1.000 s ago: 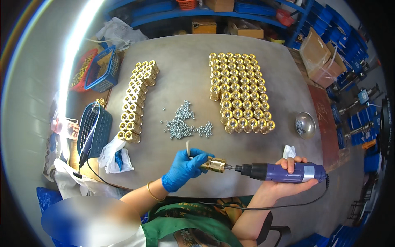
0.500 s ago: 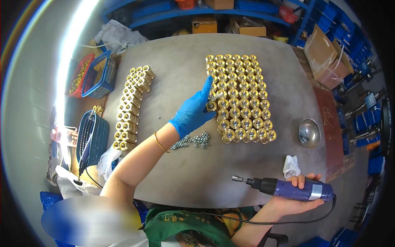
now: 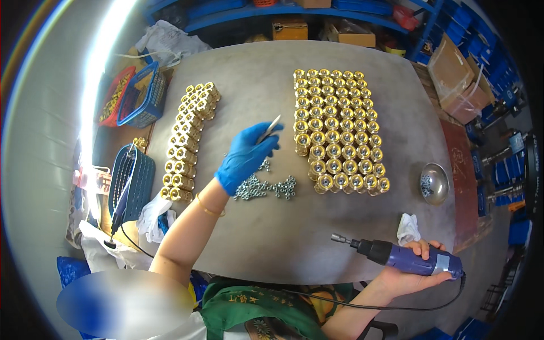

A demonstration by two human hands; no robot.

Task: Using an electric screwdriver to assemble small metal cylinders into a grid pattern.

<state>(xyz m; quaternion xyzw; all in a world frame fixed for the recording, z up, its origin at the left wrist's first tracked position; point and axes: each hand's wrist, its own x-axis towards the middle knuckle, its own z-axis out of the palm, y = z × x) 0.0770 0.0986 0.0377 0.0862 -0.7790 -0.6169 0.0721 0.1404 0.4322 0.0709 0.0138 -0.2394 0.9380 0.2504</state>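
Note:
My left hand (image 3: 246, 156), in a blue glove, is closed around a slim pale tool (image 3: 272, 127) with a pointed end; its exact kind does not show. The hand hovers over a loose pile of small silver nuts (image 3: 249, 187). To its right stands a dense block of upright brass fittings (image 3: 333, 137), many with a silver piece in the middle. My bare right hand (image 3: 422, 262) grips a purple electric screwdriver (image 3: 399, 256) near the front edge. Its socket tip points left, away from the fittings.
Another column of brass fittings (image 3: 184, 139) stands at the left. A metal bowl (image 3: 434, 184) of small parts and a crumpled white cloth (image 3: 408, 228) lie at the right. Plastic baskets (image 3: 133, 175) line the left edge; a cardboard box (image 3: 459, 79) is at the far right.
My left hand has pulled back left from the block of fittings to above the nuts, still with the slim tool. The screwdriver stays in my right hand; the whole view has shifted slightly.

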